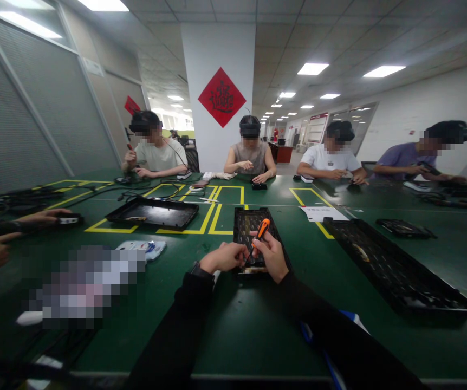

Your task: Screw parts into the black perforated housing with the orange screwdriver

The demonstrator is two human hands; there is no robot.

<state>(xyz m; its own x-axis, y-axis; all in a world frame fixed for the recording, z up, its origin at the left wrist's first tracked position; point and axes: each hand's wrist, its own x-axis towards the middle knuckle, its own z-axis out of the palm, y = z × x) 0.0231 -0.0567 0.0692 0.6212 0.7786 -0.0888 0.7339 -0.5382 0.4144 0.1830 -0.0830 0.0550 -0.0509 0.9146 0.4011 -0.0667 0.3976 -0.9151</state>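
A black slotted tray (253,219) lies on the green table in front of me. My right hand (273,255) is closed round an orange-and-black screwdriver (263,229), its shaft slanting down to the left over the near part of the tray. My left hand (226,257) is at the tray's left side, fingers pinched together close to the screwdriver's lower end. Whatever the left fingertips hold is too small to make out. Some pale, brownish material (254,270) shows at the tray's near end, below the hands.
A shallow black tray (154,212) lies at left and a long black tray (396,265) at right. A white paper (323,213) lies near the long tray. Other people sit across the table; another person's hands reach in at far left. Cables (46,197) lie at back left.
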